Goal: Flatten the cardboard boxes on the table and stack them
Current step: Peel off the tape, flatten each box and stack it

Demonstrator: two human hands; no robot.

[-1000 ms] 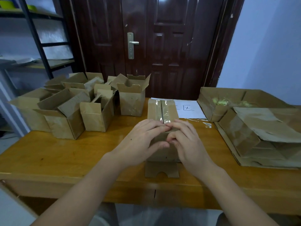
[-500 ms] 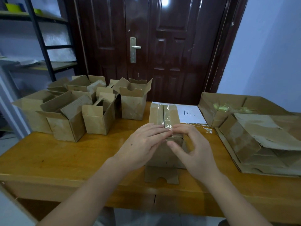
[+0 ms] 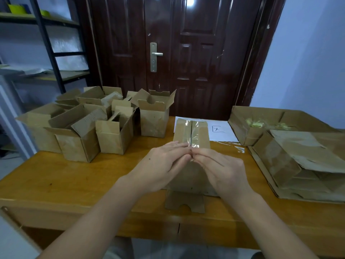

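Note:
A small cardboard box (image 3: 200, 131) lies on its side at the middle of the wooden table (image 3: 74, 184), its bottom seam covered by clear tape (image 3: 190, 134). One notched flap (image 3: 184, 202) sticks out toward me. My left hand (image 3: 162, 165) rests on the box with straight fingers. My right hand (image 3: 222, 171) meets it fingertip to fingertip at the seam and pinches the near end of the tape. Several unflattened boxes (image 3: 78, 139) stand open at the left. Flattened boxes (image 3: 298, 159) are piled at the right.
A white sheet of paper (image 3: 220, 129) with a mark lies behind the box. One upright open box (image 3: 155, 118) stands just left of it. A dark door (image 3: 186, 53) is behind the table and a metal shelf (image 3: 50, 43) at the left.
My right hand opened slightly off the box, then came back down with its fingertips against my left hand's at the tape seam. The view shifted a little downward.

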